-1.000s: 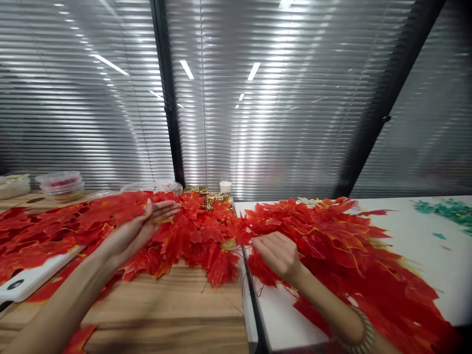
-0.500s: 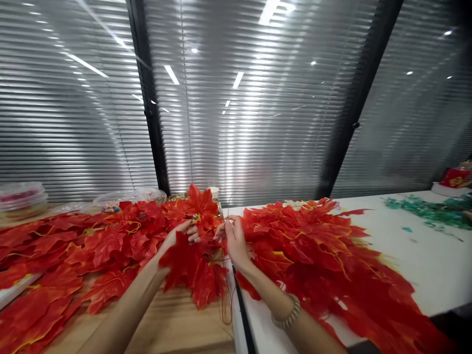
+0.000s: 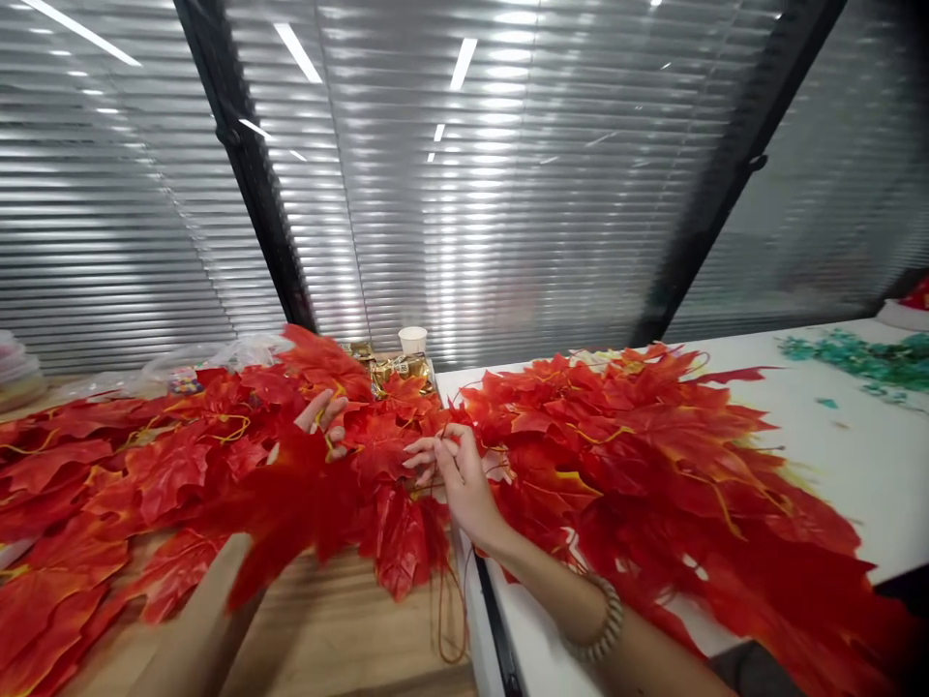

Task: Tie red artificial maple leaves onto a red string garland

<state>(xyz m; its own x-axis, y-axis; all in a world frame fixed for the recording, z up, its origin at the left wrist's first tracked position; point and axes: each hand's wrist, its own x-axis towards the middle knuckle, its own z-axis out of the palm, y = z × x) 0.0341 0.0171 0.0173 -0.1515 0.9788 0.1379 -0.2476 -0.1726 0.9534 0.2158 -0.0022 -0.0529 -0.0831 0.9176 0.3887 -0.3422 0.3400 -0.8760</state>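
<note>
My left hand (image 3: pixel 325 418) is closed around the yellow stems of red artificial maple leaves. One big blurred maple leaf (image 3: pixel 294 499) hangs below it and covers most of the wrist. Just right of centre, my right hand (image 3: pixel 464 479) pinches a thin reddish string between thumb and forefinger, the other fingers loosely spread. A loop of string (image 3: pixel 454 639) dangles beneath it over the gap between two tables. Between the hands a crumpled red leaf (image 3: pixel 407 537) droops from the bunch. A coiled bracelet (image 3: pixel 606 620) circles my right forearm.
Piles of red leaves cover the wooden table (image 3: pixel 348 620) at left and the white table (image 3: pixel 820 455) at right. Behind stand a paper cup (image 3: pixel 412 340), gold packets (image 3: pixel 399 370) and plastic bags. Green pieces (image 3: pixel 863 358) lie far right. Window blinds rise behind.
My left hand has moved left and up, away from the right hand, swinging the large leaf with it. My right hand stays near the string. The view has shifted slightly.
</note>
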